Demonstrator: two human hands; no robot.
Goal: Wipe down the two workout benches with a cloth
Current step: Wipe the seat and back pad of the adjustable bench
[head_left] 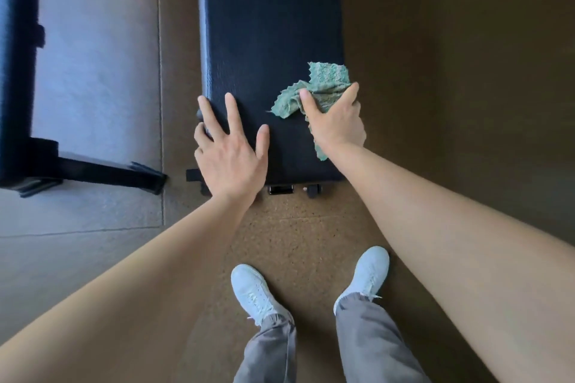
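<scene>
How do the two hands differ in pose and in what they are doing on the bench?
The right hand is closed on the green cloth, at the right edge of the bench; the left hand holds nothing. The left hand's fingers are spread flat at the bench's near left corner, one over the edge; the right hand's fingers are gathered into the cloth. Both reach from bare forearms and rest on the bench's near end.

Right hand [334, 124] presses green cloth [314, 93] on bench [270, 25].
</scene>
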